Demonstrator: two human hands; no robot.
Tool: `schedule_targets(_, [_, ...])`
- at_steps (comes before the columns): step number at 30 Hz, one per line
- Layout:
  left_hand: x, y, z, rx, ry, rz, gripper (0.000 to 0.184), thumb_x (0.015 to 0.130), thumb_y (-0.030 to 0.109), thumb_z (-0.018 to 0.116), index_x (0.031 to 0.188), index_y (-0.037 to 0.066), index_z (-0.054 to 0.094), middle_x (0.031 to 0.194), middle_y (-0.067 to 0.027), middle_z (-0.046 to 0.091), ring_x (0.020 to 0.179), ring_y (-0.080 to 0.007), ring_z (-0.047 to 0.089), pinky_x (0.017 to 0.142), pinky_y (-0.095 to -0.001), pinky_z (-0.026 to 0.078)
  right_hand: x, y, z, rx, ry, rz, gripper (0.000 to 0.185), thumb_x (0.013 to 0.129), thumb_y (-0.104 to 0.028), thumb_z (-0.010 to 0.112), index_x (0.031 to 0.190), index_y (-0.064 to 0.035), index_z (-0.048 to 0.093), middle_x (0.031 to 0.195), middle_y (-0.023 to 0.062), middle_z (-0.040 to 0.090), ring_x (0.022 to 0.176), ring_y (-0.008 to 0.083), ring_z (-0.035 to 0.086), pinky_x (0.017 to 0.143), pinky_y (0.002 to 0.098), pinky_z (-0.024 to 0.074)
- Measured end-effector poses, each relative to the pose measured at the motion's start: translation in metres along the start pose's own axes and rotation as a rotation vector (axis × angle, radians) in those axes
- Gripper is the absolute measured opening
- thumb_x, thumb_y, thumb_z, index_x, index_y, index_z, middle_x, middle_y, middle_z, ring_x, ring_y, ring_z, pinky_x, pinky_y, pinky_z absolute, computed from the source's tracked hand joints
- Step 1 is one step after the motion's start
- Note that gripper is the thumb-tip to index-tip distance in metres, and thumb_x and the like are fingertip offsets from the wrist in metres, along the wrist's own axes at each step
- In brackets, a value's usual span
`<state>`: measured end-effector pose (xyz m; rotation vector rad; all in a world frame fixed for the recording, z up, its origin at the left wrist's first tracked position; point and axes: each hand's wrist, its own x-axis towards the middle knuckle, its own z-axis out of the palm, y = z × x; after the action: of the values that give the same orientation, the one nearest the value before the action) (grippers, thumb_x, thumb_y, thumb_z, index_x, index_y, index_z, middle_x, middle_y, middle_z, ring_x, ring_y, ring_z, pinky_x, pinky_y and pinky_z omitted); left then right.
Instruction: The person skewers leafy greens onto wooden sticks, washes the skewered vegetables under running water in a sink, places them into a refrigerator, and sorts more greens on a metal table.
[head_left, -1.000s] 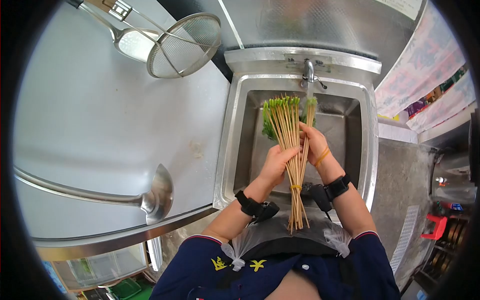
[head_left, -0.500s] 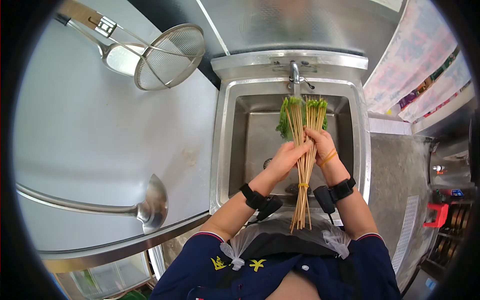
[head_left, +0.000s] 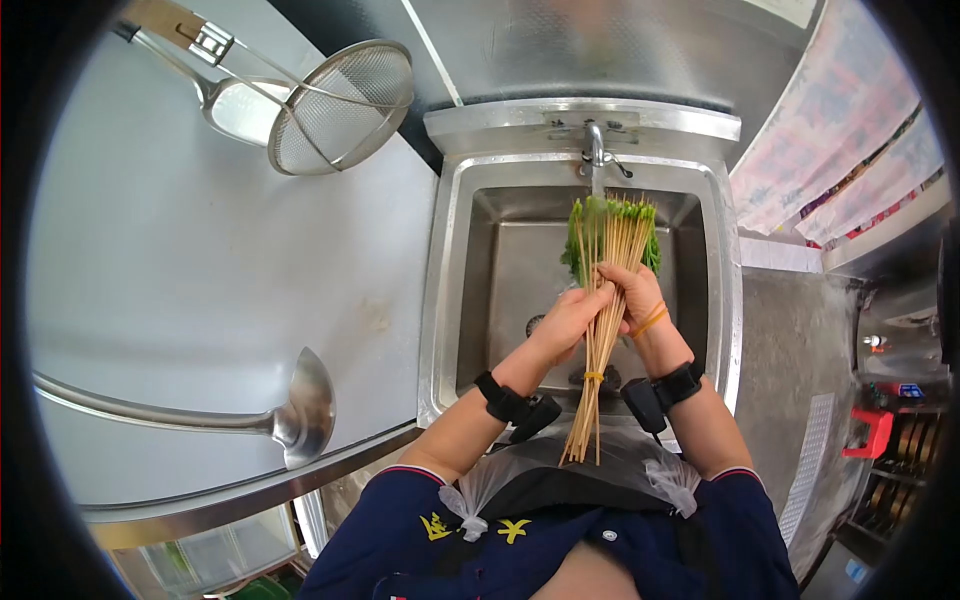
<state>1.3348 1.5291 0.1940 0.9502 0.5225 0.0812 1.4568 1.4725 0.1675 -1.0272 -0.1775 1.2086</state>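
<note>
A bundle of long wooden skewers (head_left: 607,337) is gripped by both of my hands above the sink, a yellow band (head_left: 593,376) round its lower part. Leafy green vegetables (head_left: 640,213) are threaded at the far ends, right beneath the faucet (head_left: 597,150). Water appears to run onto them. My left hand (head_left: 573,318) is closed round the skewers from the left. On the right side, my right hand (head_left: 640,298) is closed on them too, its thumb across the sticks; an orange band circles that wrist. The bare skewer ends point toward my body.
The steel sink (head_left: 450,290) surrounds the bundle. On the counter (head_left: 200,290) at left lie a ladle (head_left: 305,405), a mesh strainer (head_left: 345,105) and a metal spatula or scoop (head_left: 245,110). A patterned curtain (head_left: 820,120) hangs at right, above a red stool (head_left: 870,432).
The gap between the two clusters of greens has closed. The skewers' lower ends have swung slightly left, and my right thumb has shifted left across the sticks.
</note>
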Motion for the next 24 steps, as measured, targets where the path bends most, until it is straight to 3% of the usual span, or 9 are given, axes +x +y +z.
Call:
schedule_targets(8, [-0.016, -0.001, -0.008, -0.108, 0.142, 0.067, 0.032, 0.091, 0.029, 0.04, 0.097, 0.0, 0.052, 0.074, -0.0098, 0.062, 0.055, -0.0145, 0.059, 0.049, -0.0249, 0.05, 0.004, -0.001, 0.028, 0.054, -0.08, 0.123, 0.013, 0.078, -0.008, 0.056, 0.086, 0.003, 0.055, 0.069, 0.0084, 0.058, 0.055, 0.0155, 0.057, 0.045, 0.025, 0.0467])
schedule_targets(17, [-0.028, 0.004, -0.007, -0.198, 0.19, 0.115, 0.027, 0.091, 0.024, 0.041, 0.097, 0.0, 0.052, 0.078, -0.0102, 0.061, 0.06, -0.0148, 0.06, 0.052, -0.0261, 0.051, 0.012, 0.007, 0.035, 0.033, -0.151, 0.166, 0.02, 0.079, -0.008, 0.055, 0.094, 0.0048, 0.057, 0.075, 0.0095, 0.06, 0.06, 0.0146, 0.058, 0.052, 0.0242, 0.0495])
schedule_targets(20, [-0.024, -0.001, -0.013, -0.107, 0.227, 0.116, 0.024, 0.089, 0.023, 0.046, 0.094, 0.0, 0.054, 0.077, -0.0073, 0.06, 0.062, -0.0121, 0.058, 0.053, -0.0238, 0.048, 0.017, 0.016, 0.027, -0.011, -0.125, 0.147, 0.017, 0.08, -0.007, 0.052, 0.094, 0.0025, 0.055, 0.074, 0.0089, 0.06, 0.059, 0.0169, 0.058, 0.051, 0.0272, 0.0497])
schedule_targets(24, [-0.016, -0.011, -0.012, -0.054, 0.335, 0.103, 0.02, 0.085, 0.019, 0.052, 0.09, 0.001, 0.056, 0.076, -0.0031, 0.058, 0.063, -0.0088, 0.055, 0.054, -0.022, 0.043, 0.013, 0.017, 0.03, 0.082, 0.019, 0.109, 0.019, 0.08, -0.006, 0.052, 0.098, -0.0002, 0.052, 0.081, 0.0098, 0.059, 0.067, 0.0183, 0.058, 0.059, 0.0314, 0.0509])
